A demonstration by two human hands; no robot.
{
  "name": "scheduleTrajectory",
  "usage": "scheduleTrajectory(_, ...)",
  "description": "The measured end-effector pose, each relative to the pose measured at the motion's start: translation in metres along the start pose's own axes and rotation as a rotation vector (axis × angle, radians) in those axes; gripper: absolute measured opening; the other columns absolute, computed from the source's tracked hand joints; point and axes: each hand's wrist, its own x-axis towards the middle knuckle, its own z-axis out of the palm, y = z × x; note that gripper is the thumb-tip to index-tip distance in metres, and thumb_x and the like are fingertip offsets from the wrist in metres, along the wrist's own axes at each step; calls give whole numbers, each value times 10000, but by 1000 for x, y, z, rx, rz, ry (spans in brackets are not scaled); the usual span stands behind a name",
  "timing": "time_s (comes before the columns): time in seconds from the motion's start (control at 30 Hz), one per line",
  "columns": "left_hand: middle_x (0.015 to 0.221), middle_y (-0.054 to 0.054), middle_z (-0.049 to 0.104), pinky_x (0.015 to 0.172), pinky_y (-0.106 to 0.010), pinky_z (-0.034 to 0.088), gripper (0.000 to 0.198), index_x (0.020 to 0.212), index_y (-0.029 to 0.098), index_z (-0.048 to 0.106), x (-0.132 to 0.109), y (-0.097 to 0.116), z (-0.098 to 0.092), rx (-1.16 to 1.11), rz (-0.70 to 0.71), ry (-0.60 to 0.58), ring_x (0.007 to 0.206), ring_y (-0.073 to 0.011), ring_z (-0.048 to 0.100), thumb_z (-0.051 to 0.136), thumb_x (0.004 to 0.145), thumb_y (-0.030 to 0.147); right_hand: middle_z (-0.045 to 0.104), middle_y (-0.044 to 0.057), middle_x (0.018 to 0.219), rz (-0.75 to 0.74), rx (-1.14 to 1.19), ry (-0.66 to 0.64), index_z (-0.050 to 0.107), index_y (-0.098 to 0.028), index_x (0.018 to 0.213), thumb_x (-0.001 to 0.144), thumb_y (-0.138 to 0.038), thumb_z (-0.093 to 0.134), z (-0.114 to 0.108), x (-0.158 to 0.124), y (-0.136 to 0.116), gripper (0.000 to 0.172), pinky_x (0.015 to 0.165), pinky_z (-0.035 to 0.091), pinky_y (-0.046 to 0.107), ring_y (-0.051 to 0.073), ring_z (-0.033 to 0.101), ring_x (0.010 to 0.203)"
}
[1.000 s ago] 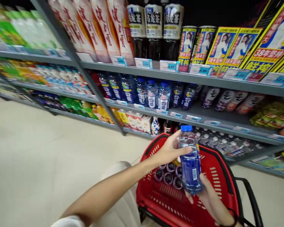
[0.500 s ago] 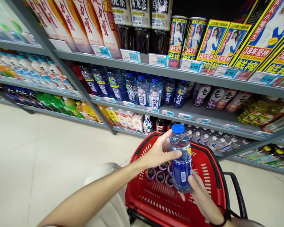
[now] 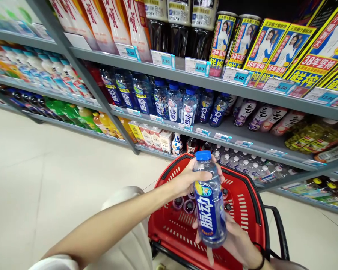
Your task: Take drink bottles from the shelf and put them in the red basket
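Observation:
A clear drink bottle (image 3: 210, 210) with a blue cap and a blue label is held upright, tilted slightly, between my two hands. My left hand (image 3: 190, 180) wraps its upper part, with the thumb across the front below the cap. Around the lower part, my right hand (image 3: 233, 234) grips from the right, its fingers passing behind the bottle. Beneath them stands a red shopping basket (image 3: 243, 217), where several dark-capped bottles (image 3: 183, 204) lie partly hidden by the held bottle.
Ahead, a grey shelf (image 3: 146, 65) carries several similar blue-labelled bottles (image 3: 173, 105). Yellow and blue juice cartons (image 3: 267, 48) stand above to the right. Small clear bottles (image 3: 239, 161) line the bottom level. The basket's black handle (image 3: 280, 232) sticks out right.
The bottle has turned so its front label faces me, and it has moved slightly left and down. My left fingers have shifted around behind its upper part.

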Motion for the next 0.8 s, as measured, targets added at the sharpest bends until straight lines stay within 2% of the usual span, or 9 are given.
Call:
scheduleTrajectory(0.07,989,-70,727,757,-347,580,456,1077,188,617,0,2,-1,-28,-5,-25,873,-231,734,878,724,314,729,200,1216,46,81,-85,668,-200,1287,809,-637,746,2,-4,2,653,635,615,440,397,726,1054)
scheduleTrajectory(0.1,989,-74,729,764,-348,577,456,1072,185,620,0,4,-1,-20,-4,-30,877,-231,733,878,723,327,734,184,1224,38,92,-65,676,-213,1279,795,-606,780,2,-6,4,632,713,623,466,386,722,1078)
scheduleTrajectory(0.17,988,-83,734,794,-346,568,453,1062,179,631,1,6,-1,26,5,-31,903,-229,728,884,718,329,733,140,1275,-20,54,66,670,-260,1285,774,-541,840,-1,-8,11,608,886,600,503,353,707,1145)
scheduleTrajectory(0.27,997,-92,738,850,-348,553,419,1028,169,655,2,9,-1,116,29,-11,953,-222,714,895,715,309,686,117,1394,-112,-77,317,628,-298,1329,718,-486,908,-10,-9,24,697,1046,533,508,333,653,1263)
scheduleTrajectory(0.4,1017,-85,730,890,-350,537,396,1015,161,692,3,11,-3,188,33,26,948,-202,700,904,715,308,652,159,1418,-213,-303,526,584,-238,1330,627,-490,950,-16,-6,29,832,1076,514,483,360,613,1304)
scheduleTrajectory(0.5,1044,-89,727,897,-363,530,418,1030,167,694,3,11,-6,236,26,38,961,-210,692,911,711,329,706,131,1255,-279,-495,505,559,-224,1283,711,-470,896,-12,-4,22,708,966,566,413,319,688,1124)
scheduleTrajectory(0.6,1078,-99,728,917,-377,520,436,1064,175,679,2,8,-8,288,39,41,1003,-229,690,908,716,305,707,87,1109,-334,-695,516,536,-234,1229,755,-416,874,-9,-3,14,610,880,581,355,268,698,980)
scheduleTrajectory(0.7,1036,-93,730,879,-366,528,430,1047,174,662,3,7,-8,274,47,58,963,-225,692,904,712,293,678,104,1185,-367,-767,566,512,-241,1274,718,-394,905,-12,-2,11,699,924,578,368,280,682,1053)
scheduleTrajectory(0.8,980,-74,727,827,-345,542,426,1006,172,666,4,8,-7,207,51,112,890,-203,686,910,682,303,613,135,1375,-344,-566,469,480,-263,1379,720,-443,903,-13,-2,9,803,1034,540,423,311,633,1229)
